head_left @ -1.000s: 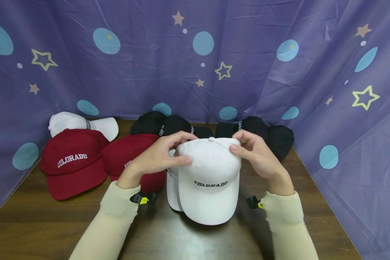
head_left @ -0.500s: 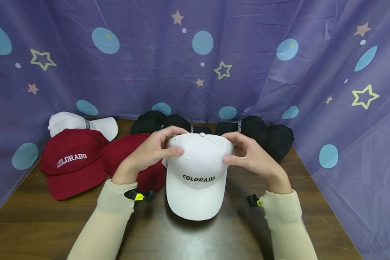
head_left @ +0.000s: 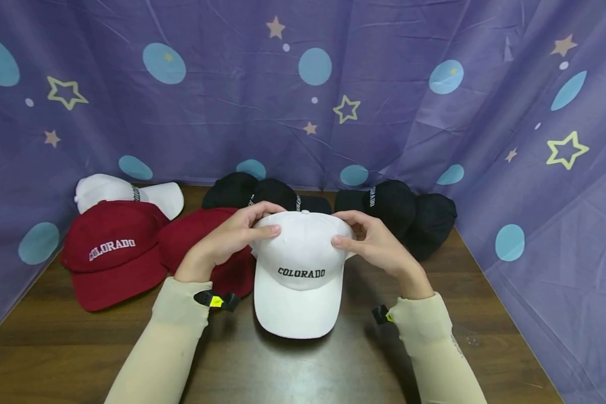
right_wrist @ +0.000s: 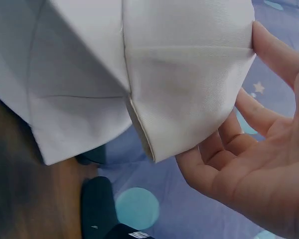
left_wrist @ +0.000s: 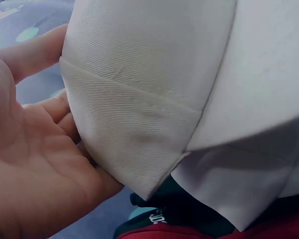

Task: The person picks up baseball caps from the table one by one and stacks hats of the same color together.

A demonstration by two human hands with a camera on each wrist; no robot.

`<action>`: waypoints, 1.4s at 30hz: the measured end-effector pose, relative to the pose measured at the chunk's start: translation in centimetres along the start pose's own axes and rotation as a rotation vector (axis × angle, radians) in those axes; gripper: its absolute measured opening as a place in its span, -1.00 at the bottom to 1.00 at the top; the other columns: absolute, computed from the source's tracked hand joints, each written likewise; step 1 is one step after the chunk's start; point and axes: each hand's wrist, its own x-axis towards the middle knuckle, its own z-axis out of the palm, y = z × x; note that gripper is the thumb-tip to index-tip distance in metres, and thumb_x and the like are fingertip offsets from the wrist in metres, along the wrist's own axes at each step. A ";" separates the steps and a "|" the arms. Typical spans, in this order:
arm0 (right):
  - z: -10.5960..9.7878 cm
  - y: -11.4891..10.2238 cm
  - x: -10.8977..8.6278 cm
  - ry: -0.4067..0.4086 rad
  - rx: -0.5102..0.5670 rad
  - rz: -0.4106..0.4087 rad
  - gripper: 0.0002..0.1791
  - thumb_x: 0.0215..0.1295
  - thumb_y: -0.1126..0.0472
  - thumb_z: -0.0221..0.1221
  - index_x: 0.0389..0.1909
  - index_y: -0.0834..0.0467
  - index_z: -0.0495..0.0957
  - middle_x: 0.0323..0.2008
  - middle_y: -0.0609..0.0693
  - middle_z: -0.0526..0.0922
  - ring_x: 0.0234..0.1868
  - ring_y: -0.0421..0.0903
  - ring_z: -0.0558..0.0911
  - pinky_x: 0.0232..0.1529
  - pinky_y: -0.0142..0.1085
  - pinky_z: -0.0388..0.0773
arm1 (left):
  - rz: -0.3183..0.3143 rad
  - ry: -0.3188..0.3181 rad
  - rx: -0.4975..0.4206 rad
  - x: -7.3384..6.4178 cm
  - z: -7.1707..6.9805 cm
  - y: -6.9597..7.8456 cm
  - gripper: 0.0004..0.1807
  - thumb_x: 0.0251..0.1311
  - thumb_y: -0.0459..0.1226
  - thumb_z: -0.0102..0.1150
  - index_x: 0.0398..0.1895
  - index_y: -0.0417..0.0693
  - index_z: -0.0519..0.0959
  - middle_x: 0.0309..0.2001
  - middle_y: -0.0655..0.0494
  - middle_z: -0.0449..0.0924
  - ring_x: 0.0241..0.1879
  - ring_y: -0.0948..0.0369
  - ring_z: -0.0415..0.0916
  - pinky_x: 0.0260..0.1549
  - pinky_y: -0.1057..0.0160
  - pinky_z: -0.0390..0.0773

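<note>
A white baseball cap [head_left: 303,247] with black COLORADO lettering faces me, brim down at the front, in the middle of the head view. My left hand [head_left: 232,235] grips its crown on the left, thumb in front and fingers behind. On the right side my right hand [head_left: 371,241] holds the crown the same way. Behind it, largely hidden in the head view, is a second white cap; its edge [left_wrist: 234,174] shows in the left wrist view, and its side [right_wrist: 79,129] in the right wrist view. Whether the two caps touch is hard to tell.
Two dark red caps, one at far left [head_left: 113,247] and one beside my left hand [head_left: 194,227], sit on the wooden table [head_left: 303,376]. Another white cap [head_left: 106,191] lies behind them. Several black caps [head_left: 391,207] line the back, before a purple curtain [head_left: 207,112].
Both hands have shifted left with the white cap, bringing it in front of the second white cap, which showed at its left a second ago and is now mostly covered.
</note>
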 end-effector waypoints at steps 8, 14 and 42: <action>0.8 1.5 0.8 0.007 0.007 0.062 -0.47 0.38 0.19 0.43 0.33 0.13 0.59 0.08 0.12 0.71 -0.04 0.04 0.67 -0.09 -0.30 0.66 | -0.092 0.009 0.000 0.5 -0.4 -1.5 -0.52 0.46 -0.19 0.22 0.38 -0.09 0.48 0.28 -0.10 0.49 0.22 -0.02 0.45 0.06 0.09 0.65; 1.2 2.5 1.3 0.005 0.027 0.102 -0.46 0.37 0.16 0.45 0.33 0.12 0.59 0.12 0.11 0.70 0.01 0.03 0.66 -0.06 -0.30 0.65 | -0.126 0.016 0.020 0.4 -0.5 -1.8 -0.50 0.48 -0.16 0.22 0.40 -0.11 0.47 0.30 -0.13 0.48 0.24 -0.02 0.43 0.05 0.12 0.62; 1.8 4.3 1.9 0.011 -0.003 0.139 -0.38 0.41 0.17 0.42 0.43 0.19 0.51 0.26 0.20 0.61 0.12 0.07 0.65 -0.01 -0.32 0.64 | -0.160 0.011 0.242 0.6 -0.6 -2.8 -0.41 0.49 -0.06 0.24 0.46 -0.10 0.43 0.19 -0.12 0.49 0.15 -0.01 0.45 0.08 0.10 0.56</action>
